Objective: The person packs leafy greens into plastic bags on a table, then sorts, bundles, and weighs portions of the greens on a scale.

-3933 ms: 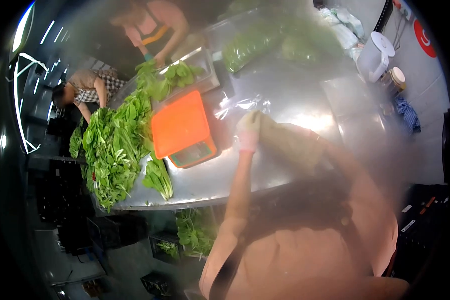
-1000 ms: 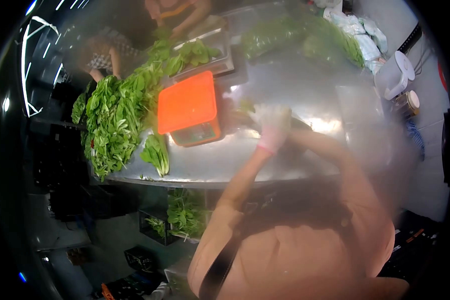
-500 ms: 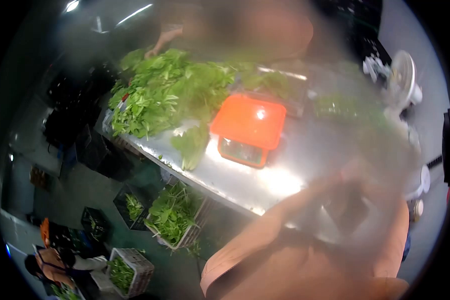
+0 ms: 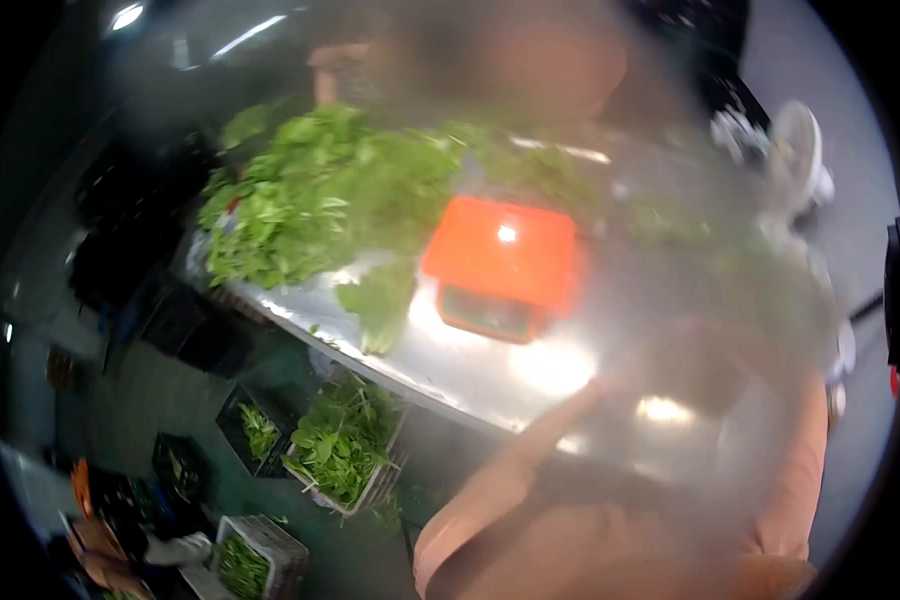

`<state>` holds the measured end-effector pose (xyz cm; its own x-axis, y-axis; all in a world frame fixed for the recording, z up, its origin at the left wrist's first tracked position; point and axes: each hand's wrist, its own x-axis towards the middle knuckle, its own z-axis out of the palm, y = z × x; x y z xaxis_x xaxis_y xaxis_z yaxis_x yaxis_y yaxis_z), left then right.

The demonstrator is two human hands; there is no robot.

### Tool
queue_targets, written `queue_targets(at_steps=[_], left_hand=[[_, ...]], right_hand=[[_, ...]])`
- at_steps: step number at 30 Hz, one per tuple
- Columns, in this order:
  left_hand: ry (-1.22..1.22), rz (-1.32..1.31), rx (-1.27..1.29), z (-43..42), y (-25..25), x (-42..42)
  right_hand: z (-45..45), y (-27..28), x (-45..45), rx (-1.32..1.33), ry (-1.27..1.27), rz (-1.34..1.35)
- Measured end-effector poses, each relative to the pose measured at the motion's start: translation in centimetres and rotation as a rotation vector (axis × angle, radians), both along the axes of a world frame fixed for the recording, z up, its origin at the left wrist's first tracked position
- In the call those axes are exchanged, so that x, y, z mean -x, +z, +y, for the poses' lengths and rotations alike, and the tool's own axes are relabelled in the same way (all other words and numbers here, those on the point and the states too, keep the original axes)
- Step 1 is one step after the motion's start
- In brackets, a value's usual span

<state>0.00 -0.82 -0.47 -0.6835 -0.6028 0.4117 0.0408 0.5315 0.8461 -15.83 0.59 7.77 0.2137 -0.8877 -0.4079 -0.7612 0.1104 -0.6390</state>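
Haze and blur smear the right half of the view. My left hand point(image 4: 588, 396) is a faint shape over the near part of the metal table point(image 4: 370, 360), below the orange weighing scale point(image 4: 505, 255); its fingers cannot be made out. On the right, my right arm point(image 4: 798, 485) reaches up into the haze, and the hand at its end is too blurred to tell. Whether either hand holds anything does not show. A big heap of leafy greens point(image 4: 300, 195) covers the table's left side, with a loose bunch point(image 4: 378, 300) lying beside the scale.
Below the table edge stand a crate of greens point(image 4: 340, 450) and a black crate point(image 4: 255, 430). Another crate point(image 4: 260, 560) is near a co-worker point(image 4: 105, 560) at lower left. A white fan point(image 4: 798, 150) stands at right. Across the table, a person's arm point(image 4: 325, 80) shows.
The view has shifted slightly. My left forearm has drawn away from my right arm, and its hand now lies nearer the table's front edge. The arm across the table has lifted from the greens.
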Motion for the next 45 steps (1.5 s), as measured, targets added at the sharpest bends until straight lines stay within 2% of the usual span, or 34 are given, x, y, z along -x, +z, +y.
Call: queue_targets(at_steps=[2,3,5,6,7,8,9,10,12,14,16,17,18,20,24,25,26,27,28,30,32,34,35,36,37,38,39,40,42,43,44,45], left_hand=[[0.011,-0.036,0.115,0.7,-2.3,1.1],[-0.253,-0.064,-0.103,-0.4,-1.3,0.8],[-0.215,0.229,-0.221,-1.5,-4.3,0.5],[-0.221,0.15,-0.209,-2.1,-3.4,-0.7],[-0.216,-0.016,-0.101,-3.0,-1.9,-1.5],[-0.183,-0.036,-0.233,-2.5,-0.1,-2.1],[-0.166,-0.065,-0.129,-2.8,-1.2,-1.9],[-0.222,-0.027,-0.162,-3.2,-1.4,-1.7],[-0.264,-0.012,-0.147,-3.5,-1.7,-1.3],[-0.233,-0.055,-0.049,-3.6,-2.2,-0.9],[-0.409,0.111,-0.343,-2.3,2.8,-1.9],[-0.499,0.167,-0.487,-1.4,6.0,-2.4],[-0.516,0.202,-0.538,-0.9,7.2,-2.3],[-0.489,0.269,-0.541,0.1,8.2,-2.1],[-0.367,0.305,-0.453,-1.7,5.5,-0.5],[-0.193,0.139,-0.253,-3.3,3.2,0.0],[-0.163,0.142,-0.337,-3.6,3.5,0.0],[-0.131,0.148,-0.422,-3.8,3.7,0.0],[-0.097,0.158,-0.508,-4.1,4.1,0.0],[0.016,0.023,-0.368,-4.3,5.5,-0.2],[-0.045,0.206,-0.328,-3.4,6.4,-0.9],[-0.043,0.132,-0.331,-3.1,5.1,-0.9],[-0.122,0.124,-0.461,-3.7,3.1,-0.5],[-0.202,0.116,-0.591,-4.1,1.2,0.0],[-0.014,-0.139,0.133,-5.0,-0.3,0.6],[-0.003,-0.025,-0.231,-3.9,1.7,-0.2],[-0.063,0.009,-0.261,-3.8,2.5,-0.4],[-0.126,0.039,-0.297,-3.6,2.8,-0.5],[-0.117,0.147,-0.452,-4.9,-1.9,0.4],[-0.171,0.097,-0.445,-4.8,0.2,0.2],[-0.173,0.101,-0.457,-4.4,1.1,0.2],[-0.123,0.101,-0.352,-4.5,1.9,0.6]], right_hand=[[-0.3,2.5,0.7,-0.149,-0.075,-0.094],[-0.6,3.7,1.1,-0.228,-0.117,-0.135],[-0.9,5.7,1.8,-0.298,-0.165,-0.164],[-0.3,6.6,2.0,-0.268,-0.158,-0.167],[0.7,7.2,1.7,-0.194,-0.113,-0.132],[1.8,7.8,1.4,-0.118,-0.071,-0.094],[2.9,8.5,1.0,-0.041,-0.032,-0.052],[4.1,9.7,0.2,-0.007,0.005,-0.024],[6.0,8.8,0.1,0.361,0.13,0.14],[7.8,8.6,-0.8,0.424,0.078,0.225],[9.6,11.7,-2.6,0.401,0.057,0.348],[10.0,11.8,-2.8,0.471,0.057,0.405],[9.9,10.9,-2.6,0.561,0.029,0.413],[9.4,9.7,-1.6,0.651,-0.035,0.397],[7.9,7.5,-0.4,0.748,-0.011,0.411],[6.8,6.5,0.1,0.782,-0.031,0.325],[5.9,6.2,0.6,0.807,-0.057,0.235],[5.1,6.2,0.9,0.907,-0.083,0.123],[5.4,8.0,-0.4,0.889,-0.172,0.099],[6.9,10.1,-2.1,1.144,-0.057,0.269],[8.6,11.0,-3.1,1.087,-0.06,0.227],[7.8,8.5,-2.6,0.931,-0.121,0.149],[6.7,5.7,-1.2,0.855,-0.19,0.037],[6.4,5.1,-1.2,0.893,-0.229,0.17],[6.8,5.5,-0.8,1.022,-0.129,0.248],[7.7,7.3,-1.6,1.148,-0.026,0.329],[8.6,8.3,-2.5,1.185,-0.056,0.307],[7.9,6.9,-1.8,1.176,-0.059,0.303],[5.8,2.7,0.3,1.079,0.002,0.303],[5.8,3.4,0.3,1.031,-0.105,0.222],[6.6,5.3,-0.4,1.019,-0.103,0.226],[7.2,8.1,-1.1,1.186,-0.064,0.268]])
